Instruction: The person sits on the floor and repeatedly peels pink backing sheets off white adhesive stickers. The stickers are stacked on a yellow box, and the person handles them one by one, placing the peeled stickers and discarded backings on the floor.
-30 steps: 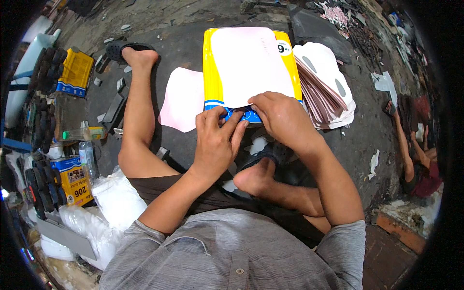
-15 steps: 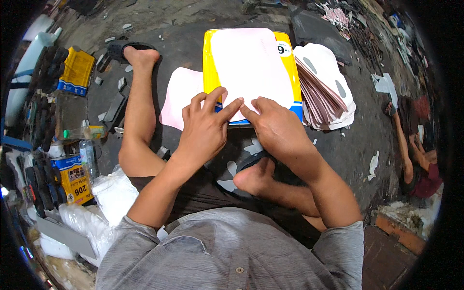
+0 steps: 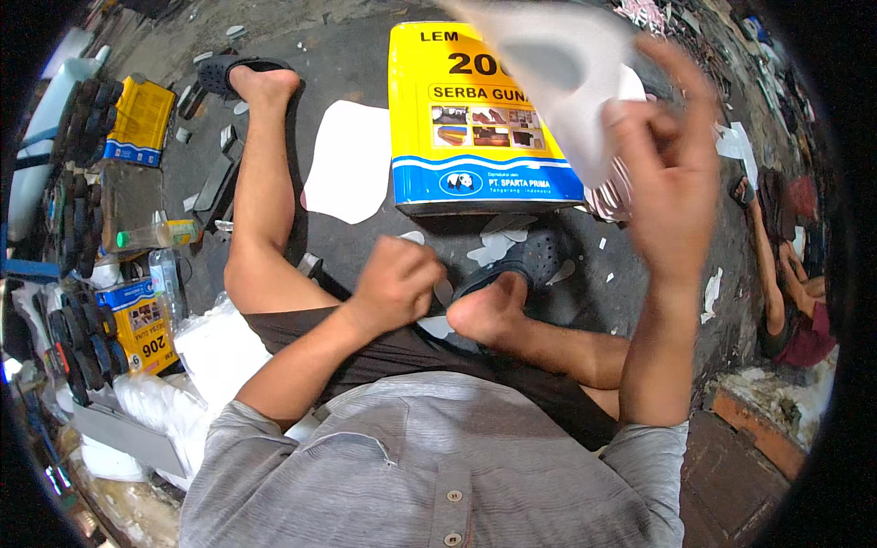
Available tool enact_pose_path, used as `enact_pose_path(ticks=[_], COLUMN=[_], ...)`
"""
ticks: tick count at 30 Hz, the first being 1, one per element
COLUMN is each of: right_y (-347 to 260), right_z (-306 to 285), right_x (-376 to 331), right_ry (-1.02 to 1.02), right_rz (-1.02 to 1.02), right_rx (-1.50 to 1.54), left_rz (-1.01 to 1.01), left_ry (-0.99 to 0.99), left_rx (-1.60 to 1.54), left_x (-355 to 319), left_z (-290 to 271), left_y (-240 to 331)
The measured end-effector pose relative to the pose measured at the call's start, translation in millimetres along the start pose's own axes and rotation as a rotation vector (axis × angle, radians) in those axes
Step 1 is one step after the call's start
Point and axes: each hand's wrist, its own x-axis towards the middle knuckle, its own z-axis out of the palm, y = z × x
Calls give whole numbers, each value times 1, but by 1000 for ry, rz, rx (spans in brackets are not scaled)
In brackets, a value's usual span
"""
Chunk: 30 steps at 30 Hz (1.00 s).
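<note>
The right hand [image 3: 671, 173] grasped a white sheet [image 3: 589, 96] (motion-blurred) that reached far and left; the left hand [image 3: 399, 283], loosely clenched, was nearer, well apart.

Left hand [image 3: 397, 284] low and curled, right hand [image 3: 671, 178] raised higher and blurred, hands well apart

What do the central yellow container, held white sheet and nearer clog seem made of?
Yellow container: probably painted metal, glossy, with crisp edges. White sheet: card or foam perhaps, thin and matte, but motion-blurred. Clog: likely moulded foam or rubber, dull, with holes.
</note>
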Motion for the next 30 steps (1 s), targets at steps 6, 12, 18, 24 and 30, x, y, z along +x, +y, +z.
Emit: enact_pose_path(ticks=[6,12,18,24,30], right_y=[-109,-37,39,46,11], right_z=[7,16,70,80,19], right_x=[56,99,37,-36,37], right_ry=[443,-143,-470,-706,-72], right_rz=[303,-96,-239,-460,-492], right_rx=[197,-194,-152,-351,-297], left_rz=[-38,4,-316,-524,-718], left_ry=[-584,-733,-555,-371,92], left_rx=[114,187,115,-244,-422], left_x=[-62,-73,-50,10,94], left_z=[93,91,34,-58,-51], left_y=[-20,-15,-2,12,19])
